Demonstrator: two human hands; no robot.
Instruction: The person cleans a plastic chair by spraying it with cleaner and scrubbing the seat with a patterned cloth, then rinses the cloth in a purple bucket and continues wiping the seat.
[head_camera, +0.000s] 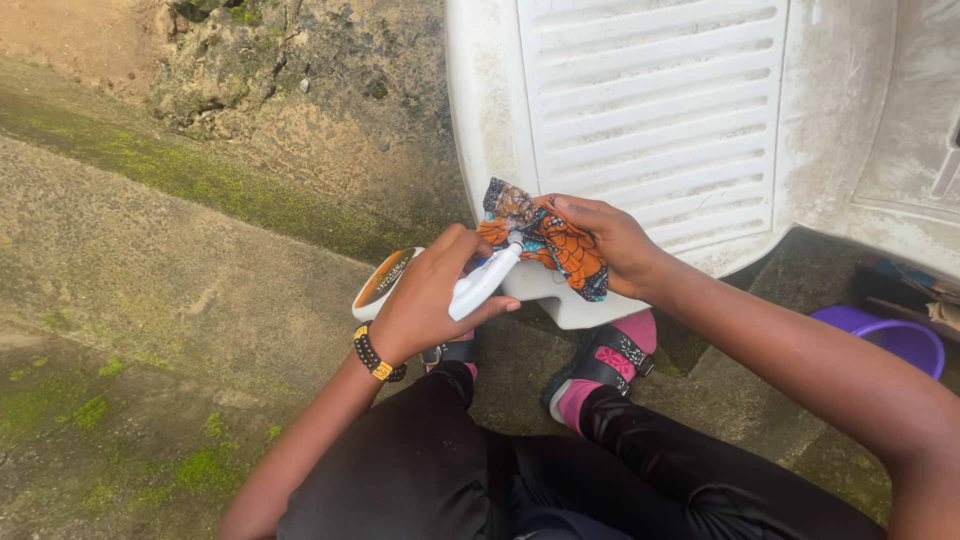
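A person crouched on mossy concrete ground (150, 260) works over a scrap of patterned cloth, seen from a camera worn on the head. The left hand (425, 300), a beaded black-and-gold bracelet (375, 355) at its wrist, is wrapped around a white squeeze bottle (480, 285) with an orange-and-brown label; the grip of that hand is closed on the bottle's body, which lies tilted with its nozzle pointing up and to the right, its tip touching the cloth. The right hand (610, 240) pinches an orange, blue and black printed fabric piece (545, 240), fingers curled over its upper edge, holding it bunched against the lower rim of an overturned white plastic chair (650, 110), whose slatted seat fills the upper right of the view and shows a film of grey dirt. The fabric sits between the two hands, just above the bottle's nozzle and in front of the chair's edge. Below the hands are the person's knees in black trousers (430, 460) and feet in pink socks and black sandals with pink trim (605, 365), planted on the concrete. A purple plastic basin (890, 335) stands at the right, partly hidden behind the right forearm. A rough, lichen-spotted stone wall (280, 80) rises at the upper left, with green moss streaking the slope beneath it.
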